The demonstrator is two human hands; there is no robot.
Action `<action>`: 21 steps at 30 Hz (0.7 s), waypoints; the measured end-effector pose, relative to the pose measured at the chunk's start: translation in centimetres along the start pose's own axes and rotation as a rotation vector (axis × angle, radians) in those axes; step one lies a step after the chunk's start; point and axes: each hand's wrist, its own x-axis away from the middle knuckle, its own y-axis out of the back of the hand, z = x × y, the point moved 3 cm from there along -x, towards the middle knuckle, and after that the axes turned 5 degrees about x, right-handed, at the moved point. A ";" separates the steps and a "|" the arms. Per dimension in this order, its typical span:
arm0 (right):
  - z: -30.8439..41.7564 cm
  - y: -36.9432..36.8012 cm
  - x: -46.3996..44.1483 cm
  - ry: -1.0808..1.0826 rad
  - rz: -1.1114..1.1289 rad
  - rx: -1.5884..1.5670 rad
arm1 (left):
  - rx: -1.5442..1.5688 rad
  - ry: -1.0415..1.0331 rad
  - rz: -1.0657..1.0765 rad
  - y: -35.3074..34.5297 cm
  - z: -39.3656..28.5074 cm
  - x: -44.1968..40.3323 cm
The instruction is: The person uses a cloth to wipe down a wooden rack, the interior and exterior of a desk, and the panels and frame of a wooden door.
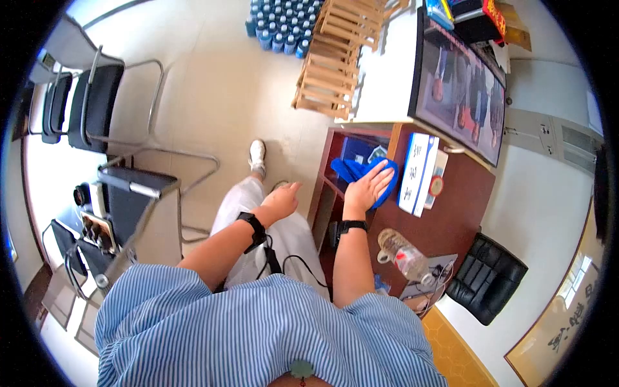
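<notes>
My right hand lies with nearly straight fingers on a blue cloth, pressing it at the edge of the brown wooden cabinet. Part of the cloth bunches out past the fingers and thumb; the palm side is hidden. Beside that hand stands a white sign with blue trim. Closer to my body, a clear plastic bottle is on the brown top. My left hand hangs in the air above my leg, holding nothing, its fingers loosely extended.
Folded wooden slatted racks and several blue-capped bottles stand ahead. A large framed photo lies on the right. Black chairs line the left, and a black seat stands behind the cabinet.
</notes>
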 end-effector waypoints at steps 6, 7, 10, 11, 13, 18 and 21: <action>2.6 0.8 -6.5 0.024 -0.032 -0.013 | -0.086 0.027 0.062 10.4 -1.1 -6.7; 2.9 1.3 -7.2 0.010 -0.016 0.002 | -0.091 0.030 0.044 11.8 -1.5 -7.4; 4.3 2.4 -10.4 0.068 -0.022 -0.046 | -0.124 0.041 0.045 16.7 -2.8 -10.0; 4.5 2.7 -11.2 0.089 0.022 -0.067 | -0.137 0.032 0.032 17.6 -2.9 -10.8; 5.0 3.5 -13.3 0.141 -0.024 -0.086 | -0.158 0.003 -0.003 19.2 -3.8 -12.6; 7.0 9.5 -19.7 0.177 0.312 -0.228 | -0.154 -0.236 -0.016 22.5 -8.6 -16.7; 7.8 14.5 -23.5 0.250 0.483 -0.578 | -0.114 -0.276 0.047 24.0 -11.3 -19.9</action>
